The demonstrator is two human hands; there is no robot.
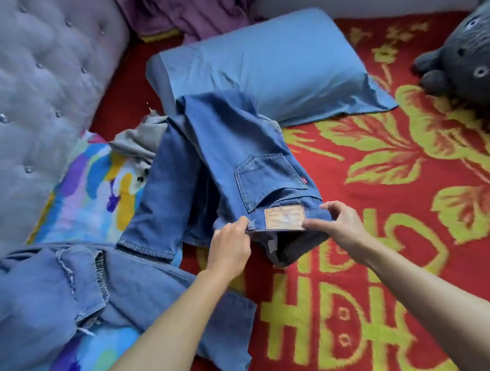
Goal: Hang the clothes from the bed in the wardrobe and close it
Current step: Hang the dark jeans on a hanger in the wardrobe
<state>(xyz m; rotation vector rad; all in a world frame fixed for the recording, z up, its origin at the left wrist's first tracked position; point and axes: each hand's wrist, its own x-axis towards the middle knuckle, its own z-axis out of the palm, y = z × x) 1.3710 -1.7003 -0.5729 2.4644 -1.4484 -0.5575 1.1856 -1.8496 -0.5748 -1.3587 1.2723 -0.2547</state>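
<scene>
A pair of blue jeans lies folded on the red bed cover, waistband toward me, with a tan leather patch showing. My left hand pinches the waistband at its left end. My right hand pinches the same waistband at its right end, just beside the patch. A second denim garment lies crumpled at the lower left, under my left forearm. A grey garment peeks out behind the jeans. No wardrobe is in view.
A blue pillow lies behind the jeans. A purple cloth sits at the back. A grey plush toy rests at the right. The tufted grey headboard runs along the left, with a multicoloured blanket beside it.
</scene>
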